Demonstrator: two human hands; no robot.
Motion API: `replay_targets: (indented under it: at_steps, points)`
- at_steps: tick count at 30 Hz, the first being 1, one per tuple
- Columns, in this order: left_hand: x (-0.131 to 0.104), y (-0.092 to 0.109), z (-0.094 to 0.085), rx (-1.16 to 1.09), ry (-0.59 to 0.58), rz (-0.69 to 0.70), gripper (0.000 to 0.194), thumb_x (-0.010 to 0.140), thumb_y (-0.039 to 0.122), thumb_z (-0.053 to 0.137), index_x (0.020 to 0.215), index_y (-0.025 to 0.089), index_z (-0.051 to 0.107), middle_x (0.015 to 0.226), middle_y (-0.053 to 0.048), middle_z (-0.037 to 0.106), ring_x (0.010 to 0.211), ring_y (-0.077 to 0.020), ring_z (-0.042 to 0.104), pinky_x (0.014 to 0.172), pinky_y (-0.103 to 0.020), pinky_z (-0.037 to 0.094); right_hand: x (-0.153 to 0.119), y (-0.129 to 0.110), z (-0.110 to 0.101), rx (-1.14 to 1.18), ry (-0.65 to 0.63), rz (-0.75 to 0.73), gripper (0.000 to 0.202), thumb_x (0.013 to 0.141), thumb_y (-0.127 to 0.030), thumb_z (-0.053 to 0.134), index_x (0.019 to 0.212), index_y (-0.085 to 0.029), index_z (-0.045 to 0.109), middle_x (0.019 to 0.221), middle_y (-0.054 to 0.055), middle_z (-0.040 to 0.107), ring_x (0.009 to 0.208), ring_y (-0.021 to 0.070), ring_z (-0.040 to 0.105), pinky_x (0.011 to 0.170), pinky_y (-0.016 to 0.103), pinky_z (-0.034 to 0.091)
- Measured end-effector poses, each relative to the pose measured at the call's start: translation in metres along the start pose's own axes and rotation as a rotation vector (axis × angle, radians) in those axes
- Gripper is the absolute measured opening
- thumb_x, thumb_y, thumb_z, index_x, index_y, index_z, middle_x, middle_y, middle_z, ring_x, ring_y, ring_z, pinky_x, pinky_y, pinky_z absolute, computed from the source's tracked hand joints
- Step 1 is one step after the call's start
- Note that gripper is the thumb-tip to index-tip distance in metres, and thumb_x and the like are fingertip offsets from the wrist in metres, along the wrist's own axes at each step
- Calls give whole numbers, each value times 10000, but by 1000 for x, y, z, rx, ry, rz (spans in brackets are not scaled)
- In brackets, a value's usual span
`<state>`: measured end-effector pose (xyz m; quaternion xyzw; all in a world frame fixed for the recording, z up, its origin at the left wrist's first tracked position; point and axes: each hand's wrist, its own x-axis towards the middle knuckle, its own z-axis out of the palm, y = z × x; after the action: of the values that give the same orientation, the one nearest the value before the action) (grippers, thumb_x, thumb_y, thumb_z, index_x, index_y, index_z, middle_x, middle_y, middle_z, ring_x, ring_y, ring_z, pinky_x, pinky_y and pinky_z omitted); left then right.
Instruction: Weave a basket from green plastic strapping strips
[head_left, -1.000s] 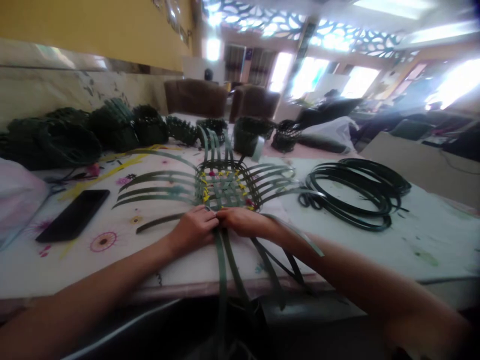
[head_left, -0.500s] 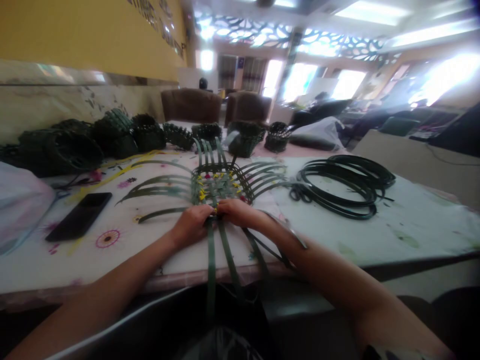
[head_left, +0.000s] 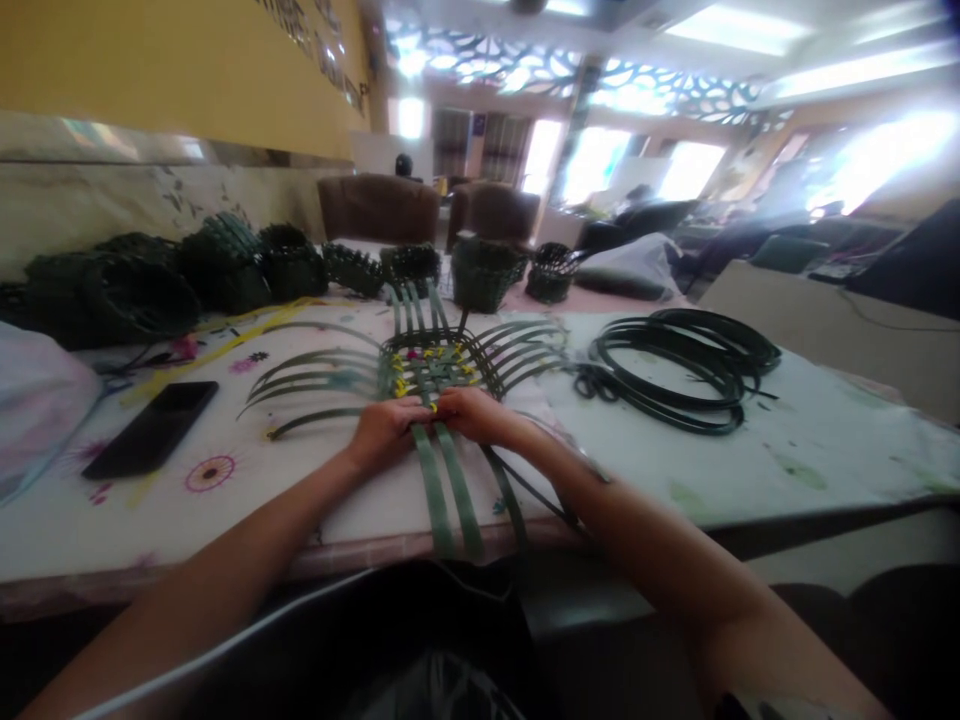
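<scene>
A partly woven basket (head_left: 431, 368) of dark green flat strips lies on the table, its loose strips fanning out on all sides. Small yellow clips dot its woven edge. At the near edge my left hand (head_left: 384, 432) is closed, fingertips pinching the weave where the strips come out. Close beside it, my right hand (head_left: 476, 415) also pinches that edge, with a yellow clip (head_left: 433, 407) between the two hands. Green strips (head_left: 450, 490) run from under my fingers toward the table's front edge. My fingers partly hide the spot being gripped.
Coiled green strip (head_left: 675, 375) lies at right, with scissors (head_left: 595, 383) beside it. A black phone (head_left: 152, 430) rests at left near a whitish plastic bag (head_left: 41, 410). Several finished-looking green baskets (head_left: 484, 272) line the back. A clear bag (head_left: 630, 268) sits behind the coil.
The near strips have shifted: their ends now lie at the table's front edge instead of hanging over it. Both hands stay at the basket's near edge.
</scene>
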<state>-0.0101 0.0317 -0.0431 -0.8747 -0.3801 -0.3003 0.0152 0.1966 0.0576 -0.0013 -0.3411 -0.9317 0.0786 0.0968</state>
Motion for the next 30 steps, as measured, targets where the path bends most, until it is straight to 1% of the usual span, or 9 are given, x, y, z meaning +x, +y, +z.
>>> replay_targets:
  at_steps: [4, 9, 11, 13, 17, 20, 23, 26, 30]
  points:
    - [-2, 6, 3, 160, 8, 60, 204, 908, 345, 600, 970, 230, 757, 813, -50, 663, 740, -179, 627, 597, -254, 416, 2, -6, 7, -37, -33, -17, 182, 856, -51, 540, 784, -104, 697, 873, 74, 641, 767, 141, 540, 710, 242, 386]
    - [0, 8, 7, 236, -6, 152, 204, 933, 328, 561, 947, 232, 741, 743, -36, 640, 699, -173, 603, 569, -254, 393, -9, -11, 15, 15, 58, 54, 191, 867, -41, 510, 822, -106, 685, 909, 75, 629, 756, 137, 542, 716, 240, 410]
    - [2, 6, 8, 176, 27, 131, 241, 952, 350, 535, 956, 231, 745, 757, -37, 649, 691, -164, 606, 582, -251, 406, -17, -12, 8, 69, 145, 75, 152, 864, -54, 533, 853, -109, 674, 919, 73, 625, 801, 143, 556, 744, 239, 422]
    - [3, 3, 8, 109, 52, 102, 273, 958, 366, 525, 923, 216, 751, 778, -45, 665, 696, -160, 614, 604, -252, 424, -30, -18, -4, 166, 303, 105, 115, 863, -79, 558, 869, -123, 664, 919, 64, 628, 842, 146, 569, 770, 241, 430]
    - [5, 2, 9, 27, 31, 36, 273, 955, 345, 529, 873, 216, 755, 799, -44, 684, 739, -161, 629, 634, -247, 434, -69, -48, -24, 295, 629, 253, 111, 886, -134, 557, 813, -159, 637, 796, 7, 621, 762, 126, 568, 729, 236, 413]
    - [7, 3, 8, -10, -1, -13, 258, 945, 331, 538, 848, 223, 750, 804, -40, 684, 747, -162, 622, 637, -248, 419, -93, -75, -20, 163, 547, 376, 154, 919, -179, 544, 788, -162, 624, 800, 26, 629, 748, 139, 567, 692, 250, 393]
    - [9, 6, 5, -52, -24, -36, 268, 942, 324, 528, 807, 210, 730, 790, -38, 668, 737, -166, 609, 621, -259, 386, -102, -87, -7, -92, 340, 539, 93, 905, -236, 597, 912, -158, 647, 933, 85, 659, 811, 192, 592, 654, 282, 366]
    - [11, 8, 2, -82, -49, -59, 316, 935, 313, 510, 702, 186, 680, 739, -40, 630, 693, -167, 579, 589, -275, 336, -100, -82, -5, -154, 250, 610, 206, 902, -198, 586, 1103, -174, 625, 1024, 89, 672, 876, 208, 612, 672, 286, 371]
    - [14, 7, 0, -111, -58, -113, 358, 915, 355, 524, 625, 170, 626, 691, -41, 590, 674, -170, 547, 575, -284, 289, -93, -68, -19, -88, 248, 583, 200, 922, -219, 565, 1103, -184, 644, 1094, 83, 677, 942, 197, 613, 745, 280, 397]
